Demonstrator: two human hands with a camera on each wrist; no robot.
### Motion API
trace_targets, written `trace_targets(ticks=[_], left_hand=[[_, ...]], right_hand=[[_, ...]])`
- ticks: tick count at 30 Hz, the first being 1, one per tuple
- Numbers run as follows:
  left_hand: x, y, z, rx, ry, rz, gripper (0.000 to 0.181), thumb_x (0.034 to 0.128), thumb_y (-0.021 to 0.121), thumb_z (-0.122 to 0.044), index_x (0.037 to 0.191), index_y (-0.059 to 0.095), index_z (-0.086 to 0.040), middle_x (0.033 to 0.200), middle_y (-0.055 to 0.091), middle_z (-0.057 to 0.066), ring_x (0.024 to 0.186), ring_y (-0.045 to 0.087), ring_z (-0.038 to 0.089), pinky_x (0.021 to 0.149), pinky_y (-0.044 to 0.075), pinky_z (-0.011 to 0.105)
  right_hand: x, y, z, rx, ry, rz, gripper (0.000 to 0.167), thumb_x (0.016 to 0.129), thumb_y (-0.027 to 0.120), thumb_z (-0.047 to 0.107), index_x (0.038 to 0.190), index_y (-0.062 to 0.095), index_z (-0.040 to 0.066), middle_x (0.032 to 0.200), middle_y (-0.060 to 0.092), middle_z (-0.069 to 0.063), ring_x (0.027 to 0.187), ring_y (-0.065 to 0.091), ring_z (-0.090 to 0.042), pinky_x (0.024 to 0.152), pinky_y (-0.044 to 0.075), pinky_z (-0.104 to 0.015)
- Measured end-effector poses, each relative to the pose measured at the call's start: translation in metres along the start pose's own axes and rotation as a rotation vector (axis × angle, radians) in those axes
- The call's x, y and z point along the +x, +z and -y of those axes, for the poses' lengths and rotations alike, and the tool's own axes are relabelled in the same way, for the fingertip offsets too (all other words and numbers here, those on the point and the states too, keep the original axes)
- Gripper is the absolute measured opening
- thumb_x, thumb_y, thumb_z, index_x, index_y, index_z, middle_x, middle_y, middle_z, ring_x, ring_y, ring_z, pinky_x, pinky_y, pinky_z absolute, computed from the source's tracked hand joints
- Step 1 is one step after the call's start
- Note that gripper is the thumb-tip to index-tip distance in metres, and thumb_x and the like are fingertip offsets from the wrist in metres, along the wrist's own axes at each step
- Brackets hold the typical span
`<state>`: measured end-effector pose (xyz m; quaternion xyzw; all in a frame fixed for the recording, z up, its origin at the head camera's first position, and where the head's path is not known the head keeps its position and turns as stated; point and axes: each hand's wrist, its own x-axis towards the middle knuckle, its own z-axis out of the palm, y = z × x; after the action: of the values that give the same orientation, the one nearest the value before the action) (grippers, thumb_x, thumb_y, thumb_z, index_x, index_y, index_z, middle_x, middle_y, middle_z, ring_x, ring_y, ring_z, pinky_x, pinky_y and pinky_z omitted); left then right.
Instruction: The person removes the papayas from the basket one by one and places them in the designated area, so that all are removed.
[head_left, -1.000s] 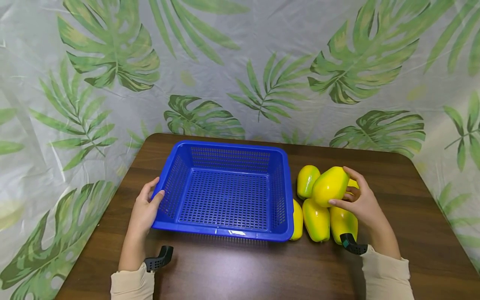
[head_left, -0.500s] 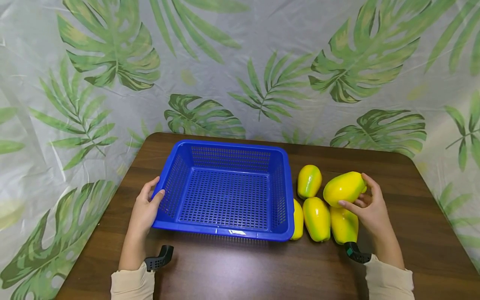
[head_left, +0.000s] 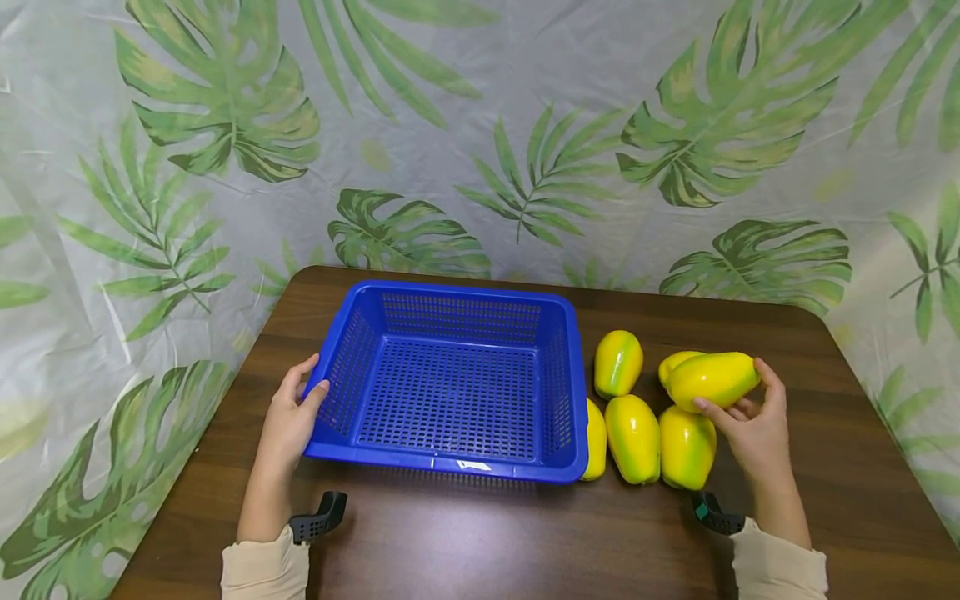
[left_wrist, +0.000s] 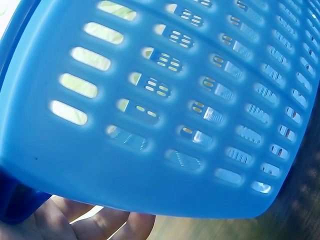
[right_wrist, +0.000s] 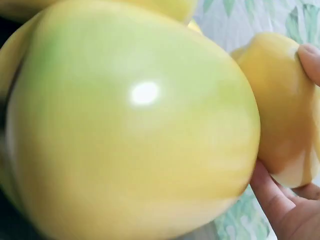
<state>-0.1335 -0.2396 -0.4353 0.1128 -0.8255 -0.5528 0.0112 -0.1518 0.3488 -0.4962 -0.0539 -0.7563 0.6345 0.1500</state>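
A blue perforated plastic basket [head_left: 375, 457] stands on the table, with nothing lying inside it. My left hand [head_left: 288, 421] grips its left side. In the left wrist view the fingers [left_wrist: 105, 222] show below the blue basket wall [left_wrist: 100, 167]. My right hand [head_left: 761, 433] holds a yellow-green papaya [head_left: 716, 377] between thumb and fingers, right of the basket. Behind the held fruit another papaya [head_left: 675, 363] is partly hidden. Just in front of it lies a papaya [head_left: 687, 450], which seems to fill much of the right wrist view as a large papaya [right_wrist: 135, 135].
More papayas lie beside the basket: one papaya [head_left: 618, 363] at the back, one papaya [head_left: 633, 439] nearer, and one papaya [head_left: 595, 442] partly covered by the basket rim. The brown wooden table [head_left: 480, 542] ends at a leaf-patterned curtain [head_left: 540, 125].
My right hand has carried the papaya to the right and slightly toward me, uncovering the papaya behind it. The left hand and the basket have stayed in place.
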Motion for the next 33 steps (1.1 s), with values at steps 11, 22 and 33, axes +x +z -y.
trace_targets(ticks=[11, 22, 33], left_hand=[[0.001, 0.001, 0.0, -0.029, -0.007, -0.003, 0.049, 0.0946, 0.045, -0.028, 0.141, 0.031, -0.019, 0.113, 0.053, 0.02, 0.082, 0.058, 0.027, 0.063, 0.048, 0.034], [0.0, 0.001, -0.001, -0.017, -0.012, -0.003, 0.049, 0.0946, 0.045, -0.029, 0.141, 0.031, -0.02, 0.113, 0.053, 0.02, 0.083, 0.058, 0.028, 0.064, 0.048, 0.034], [0.0, 0.001, -0.001, -0.024, -0.025, 0.005, 0.05, 0.0946, 0.044, -0.03, 0.141, 0.03, -0.02, 0.113, 0.053, 0.019, 0.084, 0.058, 0.028, 0.064, 0.048, 0.035]], right_hand=[[-0.013, 0.003, 0.012, -0.179, 0.218, -0.139, 0.093, 0.077, 0.072, 0.024, 0.143, 0.007, 0.029, 0.147, 0.003, -0.001, 0.079, 0.047, -0.004, 0.064, 0.04, -0.009], [-0.032, 0.019, 0.027, -0.362, 0.318, -0.069, 0.091, 0.083, 0.061, 0.038, 0.144, -0.003, 0.017, 0.147, 0.001, -0.012, 0.09, 0.042, -0.018, 0.063, 0.037, -0.01], [-0.034, 0.02, 0.018, -0.378, 0.308, -0.006, 0.091, 0.085, 0.058, 0.039, 0.144, -0.006, 0.012, 0.145, 0.008, -0.02, 0.108, 0.034, -0.034, 0.08, 0.036, -0.028]])
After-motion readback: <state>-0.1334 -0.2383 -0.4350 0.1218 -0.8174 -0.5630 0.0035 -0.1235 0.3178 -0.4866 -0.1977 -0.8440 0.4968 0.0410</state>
